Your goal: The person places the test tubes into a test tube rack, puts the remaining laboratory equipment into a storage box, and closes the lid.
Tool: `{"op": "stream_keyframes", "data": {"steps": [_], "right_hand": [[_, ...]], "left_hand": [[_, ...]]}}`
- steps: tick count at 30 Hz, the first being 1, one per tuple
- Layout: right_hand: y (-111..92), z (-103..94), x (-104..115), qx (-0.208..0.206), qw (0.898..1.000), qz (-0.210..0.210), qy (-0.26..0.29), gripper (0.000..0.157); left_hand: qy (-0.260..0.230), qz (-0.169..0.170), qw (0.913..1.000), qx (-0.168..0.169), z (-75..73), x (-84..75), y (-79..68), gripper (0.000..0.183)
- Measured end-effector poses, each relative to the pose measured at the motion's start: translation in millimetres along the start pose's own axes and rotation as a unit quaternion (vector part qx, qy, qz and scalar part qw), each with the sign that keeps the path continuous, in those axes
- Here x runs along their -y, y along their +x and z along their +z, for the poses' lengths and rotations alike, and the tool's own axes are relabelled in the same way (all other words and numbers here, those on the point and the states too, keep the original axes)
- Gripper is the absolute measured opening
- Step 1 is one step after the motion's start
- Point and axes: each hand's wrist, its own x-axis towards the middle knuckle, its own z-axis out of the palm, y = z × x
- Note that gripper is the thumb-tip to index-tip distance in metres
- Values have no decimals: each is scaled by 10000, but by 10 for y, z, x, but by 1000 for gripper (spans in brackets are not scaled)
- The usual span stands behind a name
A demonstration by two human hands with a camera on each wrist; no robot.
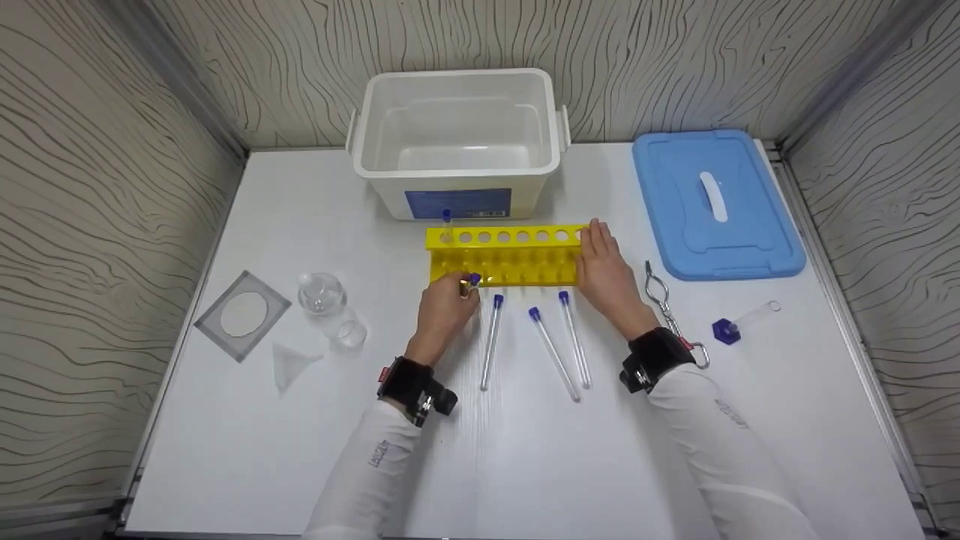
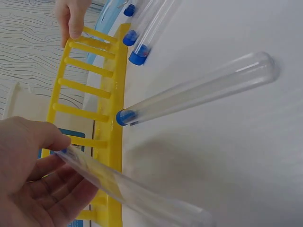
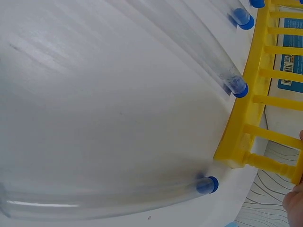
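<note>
My left hand [image 1: 446, 304] pinches a clear test tube [image 2: 137, 194] near its blue cap, between thumb and fingers. The tube slants down in front of the yellow test tube rack [image 1: 513, 255], its rounded end pointing away from the palm. At the rack's right end, my right hand [image 1: 606, 274] grips the upper corner; only its fingertips show in the right wrist view. One blue-capped tube [image 1: 447, 225] stands in the leftmost hole. Three more capped tubes lie before the rack: a left one [image 1: 491, 345], a middle one [image 1: 555, 356] and a right one [image 1: 576, 341].
Behind the rack stands a white bin [image 1: 457, 180], with its blue lid [image 1: 720, 232] at right. Metal tongs [image 1: 660, 296] and a purple-based cylinder [image 1: 727, 331] lie on the right. Leftward are a gauze mat [image 1: 270, 337], a flask [image 1: 322, 294], a beaker [image 1: 349, 332] and a funnel [image 1: 291, 365].
</note>
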Motion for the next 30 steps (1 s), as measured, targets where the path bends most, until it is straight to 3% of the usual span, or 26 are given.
{"op": "stream_keyframes", "data": {"steps": [7, 17, 23, 30], "right_hand": [[-1, 3, -1, 4, 10000, 32, 39, 59], [4, 8, -9, 18, 10000, 53, 65, 58], [-1, 14, -8, -12, 10000, 17, -52, 58], [6, 13, -4, 80, 9999, 91, -68, 59]], "left_hand": [[-244, -100, 9996, -54, -128, -122, -9, 29], [-527, 294, 9961, -637, -277, -269, -21, 31], [-770, 654, 9887, -1104, -345, -327, -5, 29], [-1159, 1166, 9730, -1620, -442, -395, 40, 29]]}}
